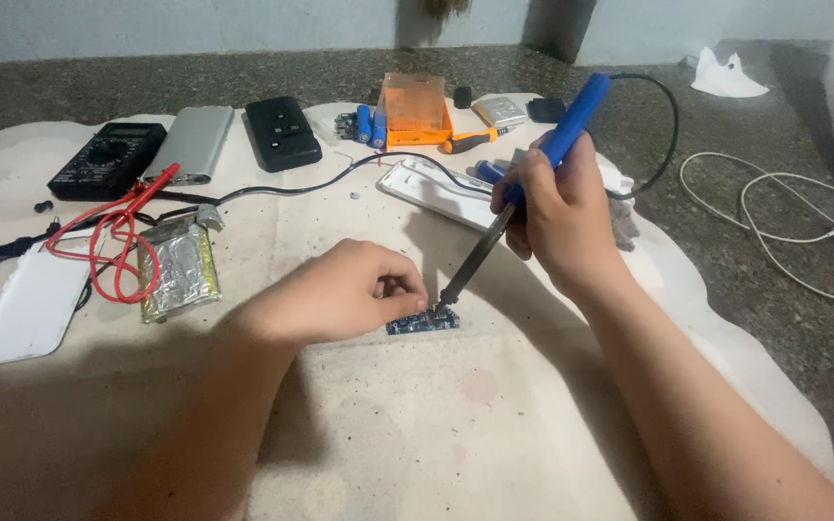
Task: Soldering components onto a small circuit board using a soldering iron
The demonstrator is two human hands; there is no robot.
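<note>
A small blue circuit board (423,322) lies on a pale cloth mat (494,415). My left hand (340,292) rests on the mat with its fingers curled, pinching the board's left end. My right hand (557,207) grips a soldering iron (533,174) with a blue handle, tilted down to the left. Its dark tip touches the top of the board. The iron's black cord runs back across the mat.
A foil-wrapped flat battery pack (180,267) and red test leads (113,241) lie left. A black multimeter (106,159), silver power bank (191,143), black box (283,132), orange case (414,111), blue cells (371,124), white casings (26,304) and a white cable (784,207) surround the mat.
</note>
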